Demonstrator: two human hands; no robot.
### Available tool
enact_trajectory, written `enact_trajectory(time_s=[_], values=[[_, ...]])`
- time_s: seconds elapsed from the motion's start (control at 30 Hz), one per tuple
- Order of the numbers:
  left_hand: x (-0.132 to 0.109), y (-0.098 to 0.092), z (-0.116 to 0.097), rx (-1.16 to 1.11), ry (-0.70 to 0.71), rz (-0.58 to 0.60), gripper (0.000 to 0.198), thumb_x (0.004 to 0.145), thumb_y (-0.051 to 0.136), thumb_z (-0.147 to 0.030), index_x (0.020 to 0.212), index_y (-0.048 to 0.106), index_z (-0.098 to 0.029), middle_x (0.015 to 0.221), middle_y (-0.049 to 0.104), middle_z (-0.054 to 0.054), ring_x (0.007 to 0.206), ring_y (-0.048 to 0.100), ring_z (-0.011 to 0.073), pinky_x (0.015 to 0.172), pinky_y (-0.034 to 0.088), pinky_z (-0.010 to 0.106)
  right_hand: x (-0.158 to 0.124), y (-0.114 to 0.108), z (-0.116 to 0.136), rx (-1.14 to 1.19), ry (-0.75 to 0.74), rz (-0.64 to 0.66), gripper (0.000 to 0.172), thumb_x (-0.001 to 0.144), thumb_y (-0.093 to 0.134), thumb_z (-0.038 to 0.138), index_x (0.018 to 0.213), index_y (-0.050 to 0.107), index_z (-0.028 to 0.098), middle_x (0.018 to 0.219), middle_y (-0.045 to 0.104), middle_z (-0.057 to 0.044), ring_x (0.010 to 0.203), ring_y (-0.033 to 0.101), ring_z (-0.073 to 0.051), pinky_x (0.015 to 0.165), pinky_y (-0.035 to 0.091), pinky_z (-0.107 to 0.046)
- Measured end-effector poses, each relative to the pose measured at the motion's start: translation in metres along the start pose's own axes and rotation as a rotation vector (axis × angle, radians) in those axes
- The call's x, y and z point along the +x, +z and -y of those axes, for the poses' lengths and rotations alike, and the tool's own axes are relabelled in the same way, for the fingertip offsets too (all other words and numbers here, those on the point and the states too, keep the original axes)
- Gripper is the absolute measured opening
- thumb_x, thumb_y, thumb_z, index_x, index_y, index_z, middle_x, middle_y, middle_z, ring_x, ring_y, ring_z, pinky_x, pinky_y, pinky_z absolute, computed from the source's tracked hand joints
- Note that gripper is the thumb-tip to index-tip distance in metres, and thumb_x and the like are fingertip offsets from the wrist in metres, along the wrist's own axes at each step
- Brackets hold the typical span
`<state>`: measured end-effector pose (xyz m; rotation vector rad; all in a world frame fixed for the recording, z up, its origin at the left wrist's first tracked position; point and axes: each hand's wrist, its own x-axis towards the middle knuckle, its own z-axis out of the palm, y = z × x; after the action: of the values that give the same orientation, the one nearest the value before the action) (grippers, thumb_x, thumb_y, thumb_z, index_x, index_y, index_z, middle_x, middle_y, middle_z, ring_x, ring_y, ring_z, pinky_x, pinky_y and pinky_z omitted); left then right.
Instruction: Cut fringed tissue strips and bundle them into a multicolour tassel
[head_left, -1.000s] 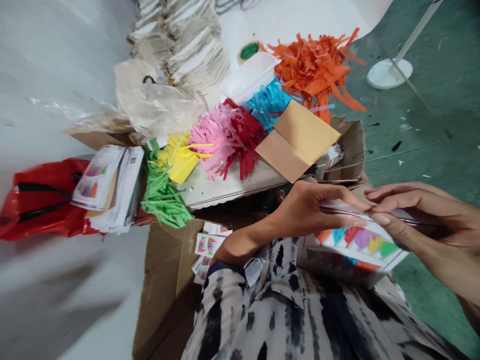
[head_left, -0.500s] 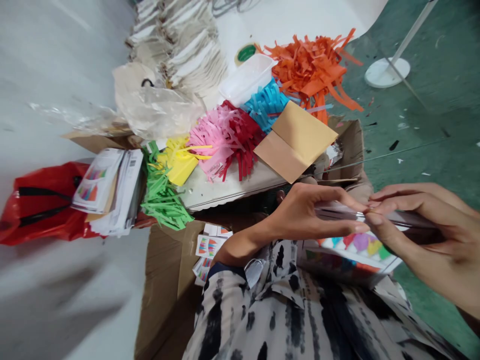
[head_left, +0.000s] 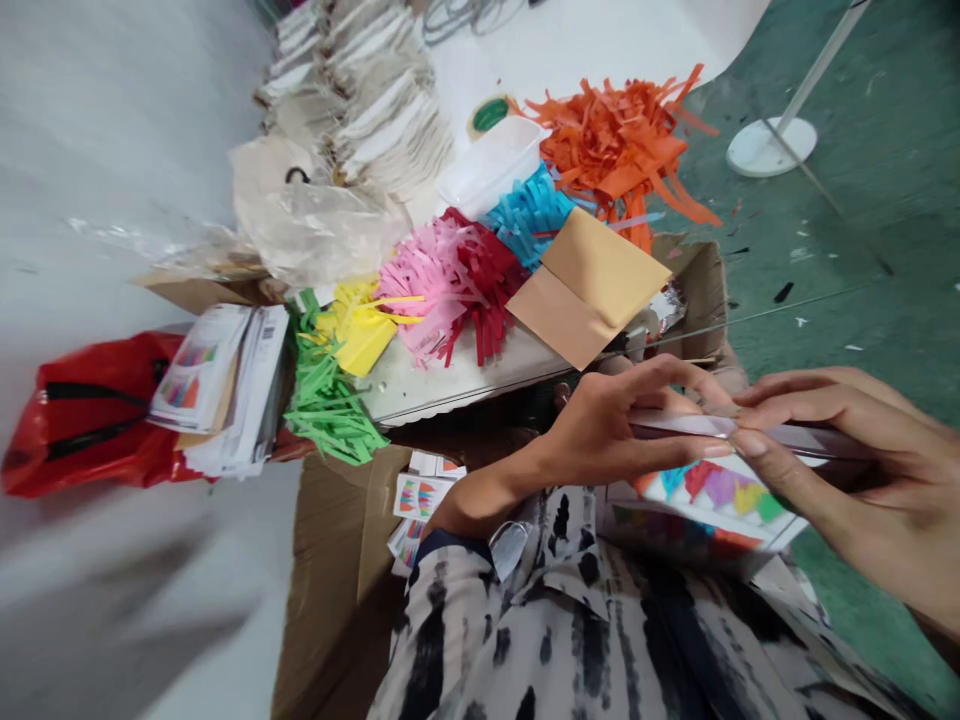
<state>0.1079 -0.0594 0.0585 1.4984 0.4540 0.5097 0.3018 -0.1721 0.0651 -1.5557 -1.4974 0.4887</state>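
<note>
Two hands, left hand (head_left: 607,425) and right hand (head_left: 855,455), pinch a folded printed card (head_left: 679,425) between their fingers (head_left: 750,442), with six heaps of cut paper fringe (head_left: 615,140) left on the counter (head_left: 465,385).

Smooth printed paper (head_left: 712,490), probably coated

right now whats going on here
A person is holding a printed sheet with coloured pennants, with the left hand and the right hand both pinching its upper edge. Just beyond lie heaps of cut paper fringe in several colours and a folded tan card. A stack of similar printed sheets sits by a red plastic bag.
</note>
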Motion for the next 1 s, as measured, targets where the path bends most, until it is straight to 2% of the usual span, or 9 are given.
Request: enact_trajectory(time_s=[0.07, 0.2, 0.37, 0.47, 0.57, 0.67, 0.77, 0.87, 1.0], values=[[-0.001, 0.0, 0.0, 0.044, 0.043, 0.005, 0.045, 0.088, 0.079, -0.042, 0.121, 0.067, -0.014, 0.096, 0.075, 0.005, 0.08, 0.073, 0.0148, 0.074, 0.058, 0.025, -0.001, 0.0, 0.002, 0.04, 0.052, 0.0, 0.013, 0.089, 0.077, 0.035, 0.099, 0.072, 0.03, 0.107, 0.072, 0.0, 0.094, 0.069, -0.016, 0.081, 0.055, -0.031], [-0.001, -0.001, -0.005, 0.11, 0.09, 0.068, 0.035, 0.093, 0.074, -0.042, 0.111, 0.073, -0.012, 0.092, 0.076, 0.007, 0.079, 0.073, 0.0156, 0.076, 0.059, 0.027, -0.004, 0.0, 0.005, 0.236, 0.179, -0.063, 0.05, 0.079, 0.085, 0.03, 0.123, 0.061, 0.031, 0.114, 0.071, -0.001, 0.093, 0.072, -0.016, 0.082, 0.06, -0.026], [0.0, -0.001, -0.007, 0.093, 0.109, 0.089, 0.029, 0.095, 0.072, -0.036, 0.101, 0.078, -0.009, 0.102, 0.081, 0.012, 0.094, 0.077, 0.0207, 0.089, 0.062, 0.031, -0.004, -0.005, 0.001, 0.235, 0.255, 0.0, 0.036, 0.086, 0.079, 0.035, 0.119, 0.065, 0.032, 0.114, 0.074, -0.001, 0.094, 0.072, -0.016, 0.075, 0.06, -0.025], [-0.002, 0.001, -0.006, 0.068, 0.062, 0.015, 0.031, 0.089, 0.079, -0.036, 0.102, 0.08, -0.009, 0.101, 0.081, 0.011, 0.09, 0.077, 0.0197, 0.086, 0.062, 0.028, -0.003, -0.012, -0.004, 0.1, 0.146, 0.06, 0.019, 0.095, 0.067, 0.033, 0.113, 0.073, 0.032, 0.115, 0.073, -0.001, 0.098, 0.071, -0.016, 0.081, 0.057, -0.03], [-0.005, 0.001, -0.003, 0.042, 0.036, -0.026, 0.029, 0.086, 0.083, -0.038, 0.097, 0.08, -0.011, 0.099, 0.082, 0.01, 0.088, 0.077, 0.0182, 0.084, 0.063, 0.027, -0.003, -0.017, -0.007, -0.038, -0.114, 0.098, 0.023, 0.097, 0.062, 0.027, 0.116, 0.075, 0.032, 0.127, 0.071, -0.003, 0.117, 0.068, -0.02, 0.096, 0.052, -0.035], [-0.005, -0.003, -0.001, 0.055, 0.006, -0.011, 0.031, 0.087, 0.082, -0.038, 0.103, 0.078, -0.013, 0.098, 0.08, 0.009, 0.084, 0.075, 0.0163, 0.077, 0.06, 0.025, -0.006, -0.018, -0.015, -0.071, -0.225, 0.119, 0.028, 0.092, 0.071, 0.024, 0.118, 0.076, 0.034, 0.127, 0.072, -0.002, 0.114, 0.069, -0.019, 0.096, 0.054, -0.034], [-0.004, -0.009, -0.001, -0.024, -0.047, 0.01, 0.045, 0.085, 0.083, -0.035, 0.124, 0.07, -0.015, 0.107, 0.079, 0.01, 0.094, 0.076, 0.0188, 0.081, 0.06, 0.026, -0.009, -0.019, -0.031, 0.103, -0.035, 0.128, 0.037, 0.088, 0.077, 0.03, 0.125, 0.073, 0.036, 0.125, 0.074, -0.001, 0.112, 0.072, -0.019, 0.094, 0.058, -0.031], [0.0, -0.015, 0.0, -0.102, -0.082, -0.003, 0.053, 0.08, 0.088, -0.032, 0.127, 0.068, -0.019, 0.13, 0.074, 0.012, 0.114, 0.073, 0.0242, 0.092, 0.06, 0.031, -0.01, -0.02, -0.044, 0.279, 0.202, 0.174, 0.047, 0.084, 0.08, 0.041, 0.13, 0.07, 0.035, 0.124, 0.076, -0.002, 0.107, 0.075, -0.02, 0.085, 0.063, -0.027], [0.004, -0.013, 0.016, -0.221, -0.049, -0.102, 0.073, 0.067, 0.098, -0.031, 0.133, 0.068, -0.025, 0.138, 0.071, 0.01, 0.129, 0.068, 0.0293, 0.103, 0.058, 0.037, -0.011, -0.021, -0.044, 0.327, 0.325, 0.025, 0.031, 0.082, 0.083, 0.04, 0.112, 0.078, 0.034, 0.112, 0.081, 0.0, 0.09, 0.076, -0.014, 0.077, 0.062, -0.02]])
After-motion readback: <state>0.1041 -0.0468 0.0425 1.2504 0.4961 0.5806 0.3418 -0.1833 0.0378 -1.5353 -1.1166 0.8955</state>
